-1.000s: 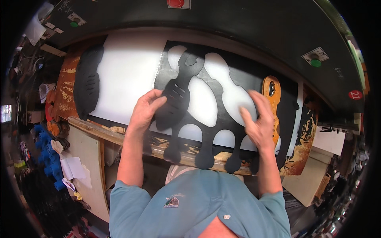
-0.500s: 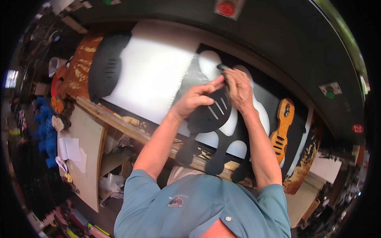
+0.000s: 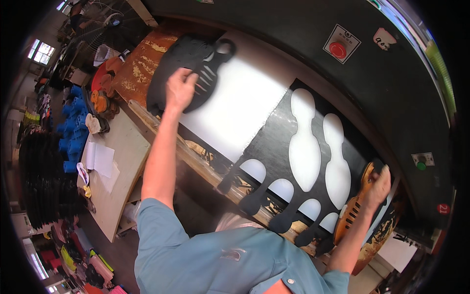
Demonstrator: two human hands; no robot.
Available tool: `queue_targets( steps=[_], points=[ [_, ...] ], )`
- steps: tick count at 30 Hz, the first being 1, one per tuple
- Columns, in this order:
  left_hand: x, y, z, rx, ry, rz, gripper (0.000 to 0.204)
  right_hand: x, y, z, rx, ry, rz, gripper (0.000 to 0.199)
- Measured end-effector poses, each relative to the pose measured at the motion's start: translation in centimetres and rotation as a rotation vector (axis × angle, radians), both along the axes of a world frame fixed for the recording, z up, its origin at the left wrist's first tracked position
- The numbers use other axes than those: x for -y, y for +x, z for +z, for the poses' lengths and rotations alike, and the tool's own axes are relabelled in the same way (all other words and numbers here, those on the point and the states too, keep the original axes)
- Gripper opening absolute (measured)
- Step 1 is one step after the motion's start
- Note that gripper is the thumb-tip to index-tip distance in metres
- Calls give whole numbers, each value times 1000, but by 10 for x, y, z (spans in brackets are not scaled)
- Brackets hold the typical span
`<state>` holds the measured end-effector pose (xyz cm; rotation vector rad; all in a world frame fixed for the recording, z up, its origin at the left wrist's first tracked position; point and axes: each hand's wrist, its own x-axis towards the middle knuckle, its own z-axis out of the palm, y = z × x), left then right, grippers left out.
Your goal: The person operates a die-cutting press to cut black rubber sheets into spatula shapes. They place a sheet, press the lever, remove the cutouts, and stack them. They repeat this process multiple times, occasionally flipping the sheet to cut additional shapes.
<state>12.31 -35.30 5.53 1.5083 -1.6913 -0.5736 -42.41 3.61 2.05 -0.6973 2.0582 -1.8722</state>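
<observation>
My left hand (image 3: 180, 90), fingers bent, holds a black slotted sole-shaped piece (image 3: 208, 81) over a pile of black pieces (image 3: 164, 73) at the left end of the bench. Motion blurs the piece's edges. On the right, my right hand (image 3: 378, 188) closes on the upper part of an orange slotted cutting die (image 3: 348, 215), hiding some of it. That die rests at the right side of a black sheet (image 3: 267, 137). White shows through the sheet's sole-shaped holes and its rounded front cutouts.
A white board (image 3: 245, 98) lies under the sheet. Above the bench runs a dark machine beam (image 3: 284, 29) with a red button (image 3: 338, 49) and a green button (image 3: 421, 165). Black sheet tongues (image 3: 281, 220) overhang the wooden front edge. A side table (image 3: 115, 171) carries papers.
My hands have parted. The left has carried the black slotted piece from the sheet to the pile on the left; the right has moved to the orange cutting die. The view has shifted.
</observation>
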Motion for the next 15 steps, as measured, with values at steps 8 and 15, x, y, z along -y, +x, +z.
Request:
queue_targets(
  steps=[8,15],
  points=[
    [-15,-19,1,40,-45,19,43,-157,-63,25,-519,937,-499,63],
    [-254,-242,-10,-127,-26,-1137,33,-143,101,20,-824,803,228,105]
  ],
)
